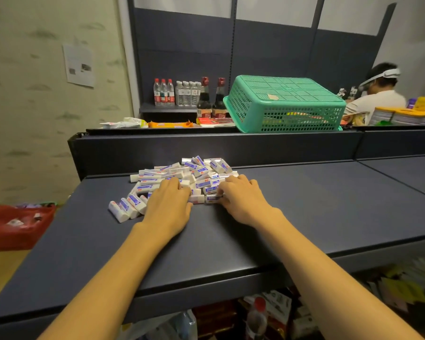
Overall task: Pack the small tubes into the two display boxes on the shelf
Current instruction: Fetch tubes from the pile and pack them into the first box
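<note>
white small tubes (pixel 182 177) sit heaped on the shelf (pixel 304 207); our left hand (pixel 168 202) lies flat and released on them, our right hand (pixel 238 195) pinches one; raking could roll strays off the edge.

We see left hand (pixel 168 202) and right hand (pixel 239 196) covering part of tube pile (pixel 182 177); fingertips hidden. Tube print too small to read. Wall notice (pixel 79 65) blurred.
</note>
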`<state>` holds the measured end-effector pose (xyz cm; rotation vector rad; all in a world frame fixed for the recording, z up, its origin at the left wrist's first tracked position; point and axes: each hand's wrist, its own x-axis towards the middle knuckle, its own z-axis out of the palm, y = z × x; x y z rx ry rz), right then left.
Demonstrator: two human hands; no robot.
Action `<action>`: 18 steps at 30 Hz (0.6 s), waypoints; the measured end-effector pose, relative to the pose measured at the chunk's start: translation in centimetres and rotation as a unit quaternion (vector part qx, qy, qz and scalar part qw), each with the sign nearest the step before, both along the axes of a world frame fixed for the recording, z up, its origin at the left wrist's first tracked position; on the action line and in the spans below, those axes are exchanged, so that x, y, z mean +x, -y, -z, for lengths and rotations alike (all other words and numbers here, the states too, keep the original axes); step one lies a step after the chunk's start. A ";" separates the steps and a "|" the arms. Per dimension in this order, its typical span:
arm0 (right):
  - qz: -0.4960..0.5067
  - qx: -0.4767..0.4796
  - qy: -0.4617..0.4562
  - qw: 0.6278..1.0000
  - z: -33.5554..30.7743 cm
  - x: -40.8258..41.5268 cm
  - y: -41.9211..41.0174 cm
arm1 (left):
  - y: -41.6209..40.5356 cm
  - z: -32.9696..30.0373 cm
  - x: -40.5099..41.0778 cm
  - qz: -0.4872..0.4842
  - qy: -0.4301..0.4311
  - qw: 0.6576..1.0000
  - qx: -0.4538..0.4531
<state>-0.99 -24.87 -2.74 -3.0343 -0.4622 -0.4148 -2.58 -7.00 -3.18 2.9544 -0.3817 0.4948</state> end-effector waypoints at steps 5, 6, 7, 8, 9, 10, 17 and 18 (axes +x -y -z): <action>0.034 0.031 0.011 0.999 -0.2 -0.9 1.3 | 0.6 -0.3 -0.1 0.035 0.026 0.999 -0.010; 0.040 0.041 0.012 0.998 -0.3 -1.2 1.7 | 0.8 -0.5 -0.3 0.042 0.033 0.998 -0.012; 0.046 0.059 0.011 0.997 -0.5 -1.5 2.0 | 1.1 -0.6 -0.4 0.045 0.037 0.998 -0.020; 0.051 0.087 0.008 0.995 -0.6 -1.8 2.4 | 1.4 -0.8 -0.5 0.047 0.037 0.998 -0.034; 0.056 0.120 0.003 0.991 -0.6 -2.1 2.8 | 1.7 -0.9 -0.6 0.051 0.035 0.997 -0.053; 0.059 0.155 0.001 0.986 -0.7 -2.5 3.3 | 2.1 -0.9 -0.7 0.063 0.034 0.994 -0.078; 0.095 0.354 0.055 0.929 -0.8 -5.2 7.9 | 5.9 -0.7 -0.8 0.171 0.041 0.956 -0.234; 0.101 0.377 0.055 0.919 -0.7 -5.5 8.7 | 6.5 -0.6 -0.8 0.179 0.039 0.955 -0.232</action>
